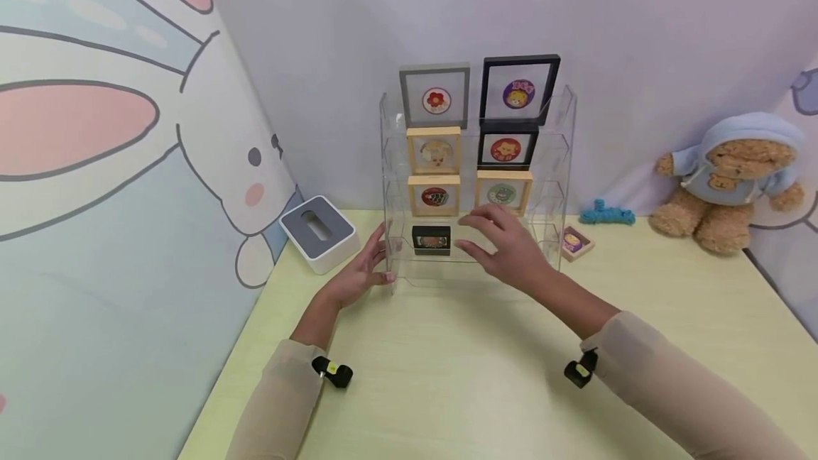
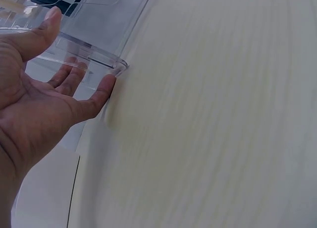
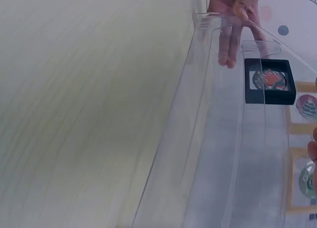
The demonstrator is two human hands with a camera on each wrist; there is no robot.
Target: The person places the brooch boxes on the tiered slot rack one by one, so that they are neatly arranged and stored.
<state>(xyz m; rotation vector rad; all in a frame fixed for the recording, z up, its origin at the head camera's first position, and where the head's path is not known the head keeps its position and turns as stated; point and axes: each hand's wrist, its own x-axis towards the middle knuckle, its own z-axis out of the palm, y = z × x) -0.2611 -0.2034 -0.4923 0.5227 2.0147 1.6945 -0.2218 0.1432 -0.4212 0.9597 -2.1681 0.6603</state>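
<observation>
A clear acrylic display rack point(image 1: 473, 270) stands against the back wall, its tiers holding small picture frames. At its left side my left hand point(image 1: 358, 277) holds the side panel, thumb in front and fingers seen through the plastic in the left wrist view. My right hand point(image 1: 505, 250) is in front of the lower tiers, thumb and forefinger curved apart with nothing between them. Just left of those fingertips, a small black frame point(image 1: 431, 241) with a round badge sits in the lowest tier. Above the right hand is a wooden frame point(image 1: 525, 194) with a green badge, partly hidden by it.
Left of the rack stands a white box point(image 1: 331, 255) with a grey slotted top. On the right lie a small wooden frame point(image 1: 576, 243) with a purple badge and a blue bundle point(image 1: 607, 214), beside a seated teddy bear point(image 1: 722, 183). Larger frames point(image 1: 519, 123) fill the top tier.
</observation>
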